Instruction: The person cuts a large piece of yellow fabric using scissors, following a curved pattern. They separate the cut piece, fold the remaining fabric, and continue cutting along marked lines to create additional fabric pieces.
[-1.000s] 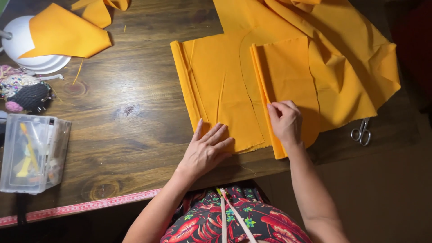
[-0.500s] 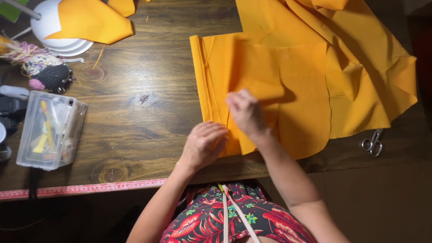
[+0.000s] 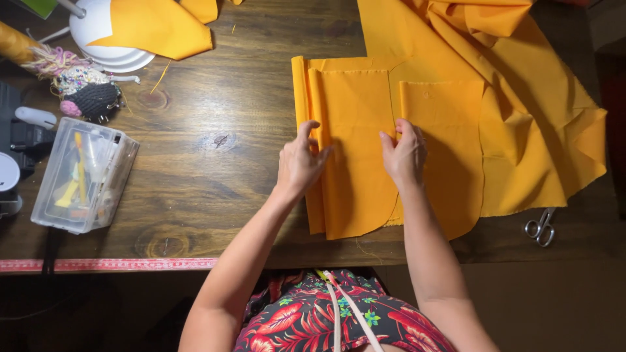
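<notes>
On the wooden table (image 3: pixel 195 163), near its front edge, lies the folded orange fabric (image 3: pixel 355 130); left hand (image 3: pixel 301 163) rests with fingers loosely spread on its rolled left fold, right hand (image 3: pixel 405 153) pinches an inner fabric edge. Judged light, limp and crease-prone, it is best taken at folds or hems. Bare wood lies leftward; scissors (image 3: pixel 541 227) sit rightward, well apart.
</notes>
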